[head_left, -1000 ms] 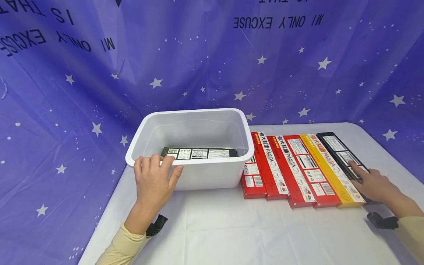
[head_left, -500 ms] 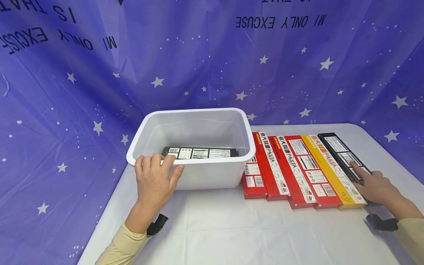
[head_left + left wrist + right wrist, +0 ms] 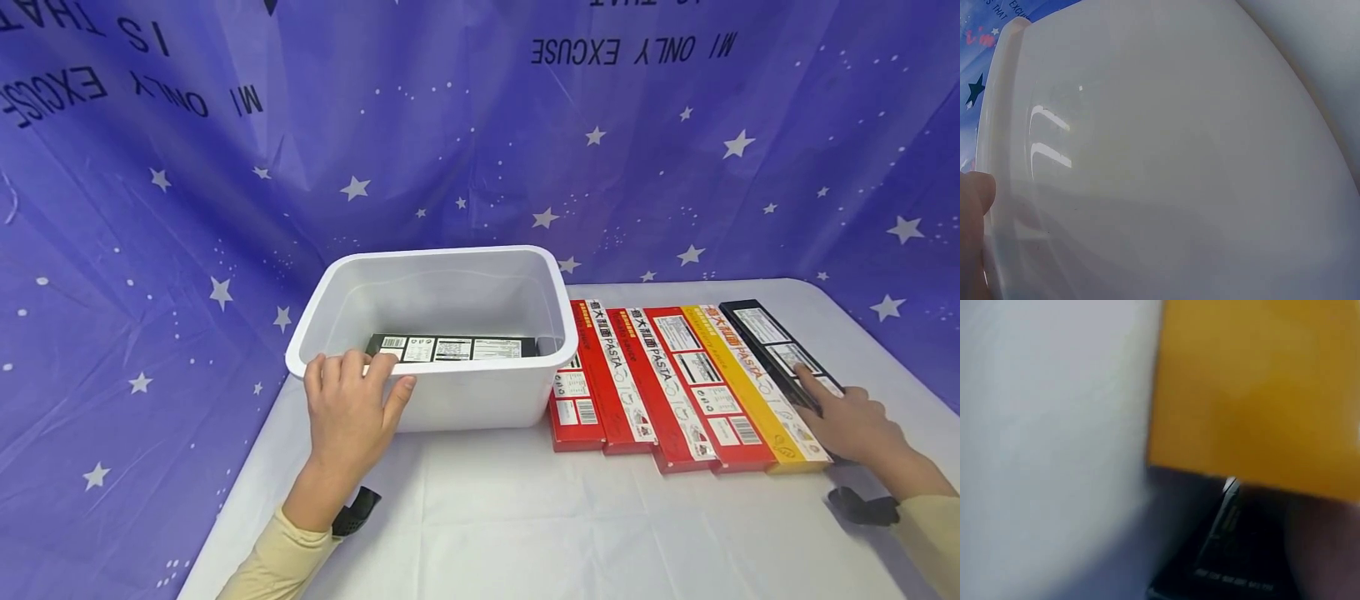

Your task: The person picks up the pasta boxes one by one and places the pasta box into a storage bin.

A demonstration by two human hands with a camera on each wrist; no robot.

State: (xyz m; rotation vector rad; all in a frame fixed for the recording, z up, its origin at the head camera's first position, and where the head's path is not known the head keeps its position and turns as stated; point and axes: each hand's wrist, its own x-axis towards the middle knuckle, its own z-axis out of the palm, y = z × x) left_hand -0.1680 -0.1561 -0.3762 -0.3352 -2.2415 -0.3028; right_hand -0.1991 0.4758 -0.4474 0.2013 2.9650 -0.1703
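Note:
My left hand (image 3: 348,408) grips the near rim of a white plastic bin (image 3: 472,398), with its fingers hooked over the edge and the thumb on the outside. Its thumb tip (image 3: 984,190) shows at the bin's rim in the left wrist view. At the far right, my right hand (image 3: 855,423) holds the near part of a black pasta box (image 3: 765,337), index finger lying along its top face. The hand covers the box's near end in the head view. Inside the bin lies another black box (image 3: 453,348), partly hidden by the front wall.
Between bin and right hand lie several red pasta boxes (image 3: 600,379) in a row, then a yellow one (image 3: 750,383) right beside the black box. A white cloth (image 3: 525,525) covers the table. Behind hangs a purple star-patterned curtain (image 3: 465,125).

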